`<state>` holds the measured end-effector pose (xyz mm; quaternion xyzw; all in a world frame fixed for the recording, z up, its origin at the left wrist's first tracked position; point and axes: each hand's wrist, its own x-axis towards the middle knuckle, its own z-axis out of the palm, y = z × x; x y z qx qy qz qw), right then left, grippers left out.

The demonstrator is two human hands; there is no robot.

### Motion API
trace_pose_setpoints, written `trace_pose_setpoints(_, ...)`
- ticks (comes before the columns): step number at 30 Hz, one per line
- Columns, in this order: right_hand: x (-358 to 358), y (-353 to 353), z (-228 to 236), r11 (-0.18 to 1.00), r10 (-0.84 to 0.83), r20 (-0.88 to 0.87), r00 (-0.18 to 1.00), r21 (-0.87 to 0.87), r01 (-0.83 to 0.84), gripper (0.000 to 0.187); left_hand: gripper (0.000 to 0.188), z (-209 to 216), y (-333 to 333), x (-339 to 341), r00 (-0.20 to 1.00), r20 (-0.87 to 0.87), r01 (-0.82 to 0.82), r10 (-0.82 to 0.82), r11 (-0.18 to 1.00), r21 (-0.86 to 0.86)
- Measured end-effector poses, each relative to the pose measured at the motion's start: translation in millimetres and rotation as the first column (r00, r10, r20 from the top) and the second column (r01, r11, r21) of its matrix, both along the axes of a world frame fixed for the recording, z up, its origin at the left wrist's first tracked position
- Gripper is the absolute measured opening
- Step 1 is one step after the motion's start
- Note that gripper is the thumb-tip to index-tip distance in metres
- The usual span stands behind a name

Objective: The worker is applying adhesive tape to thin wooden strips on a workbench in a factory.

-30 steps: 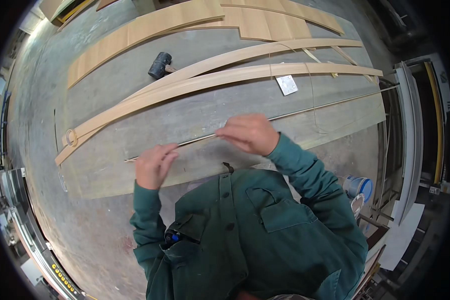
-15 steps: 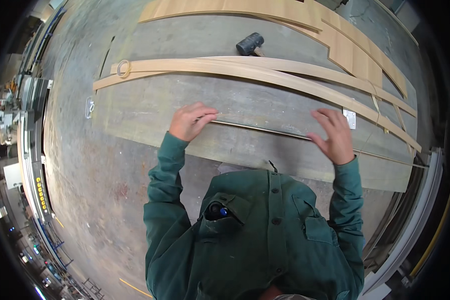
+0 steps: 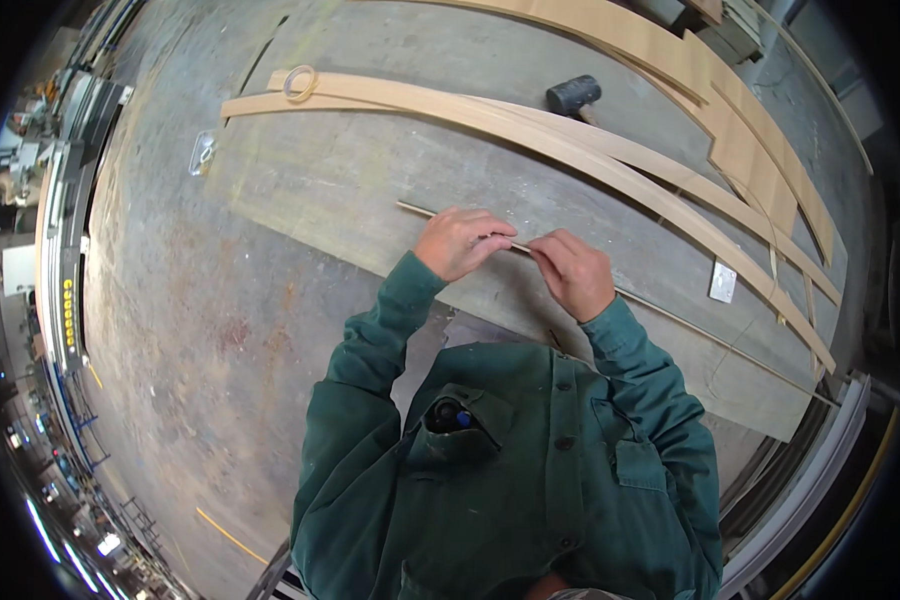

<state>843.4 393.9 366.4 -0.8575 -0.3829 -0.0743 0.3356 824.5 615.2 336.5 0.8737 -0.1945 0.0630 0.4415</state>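
A long thin strip [image 3: 730, 347] runs slantwise in front of me, from left of my hands to the table's right end. My left hand [image 3: 464, 243] is closed on it with thumb and fingers, a short piece of the strip sticking out to its left. Close beside it, my right hand [image 3: 573, 274] pinches the same strip, its fingertips almost meeting the left thumb. Beyond the hands lie long pale wooden boards [image 3: 530, 138], crossing each other at a narrow angle. A roll of tape [image 3: 300, 84] rests on their left end.
The grey table top [image 3: 350, 190] carries a black-headed mallet [image 3: 573, 95] behind the boards. Wider wood panels [image 3: 750, 130] lie at the far right. A small white card [image 3: 723, 282] sits near the boards, and a loop of thin cord [image 3: 773, 240] crosses them. A metal rail [image 3: 820, 470] stands at the right.
My right hand has moved left and closed on the strip beside my left hand. The left hand has shifted right along it. The whole view has turned slightly.
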Motion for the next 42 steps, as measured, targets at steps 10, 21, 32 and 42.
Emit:
trace_pose_setpoints(10,0.8,43.9,-35.2,0.989,-0.148,-0.205,0.967,-0.048,0.141,0.005,0.013,-58.4,106.2,2.3,0.896,-0.431,-0.211,0.111,0.959,-0.19)
trace_pose_setpoints(21,16.1,98.7,-95.8,0.961,-0.231,-0.316,0.92,-0.219,0.167,0.011,0.014,-105.4,139.4,9.9,0.692,-0.642,-0.54,0.329,0.826,-0.159)
trace_pose_setpoints(32,20.4,108.5,-109.3,0.963,-0.205,-0.385,0.9,-0.242,0.116,0.014,0.019,-124.2,150.1,4.6,0.791,-0.441,-0.431,0.424,0.898,0.09)
trace_pose_setpoints(42,23.4,105.8,-109.9,0.969,-0.211,-0.492,0.845,-0.221,0.113,0.015,0.019,-119.5,146.4,8.0,0.746,-0.507,-0.453,0.432,0.887,0.09)
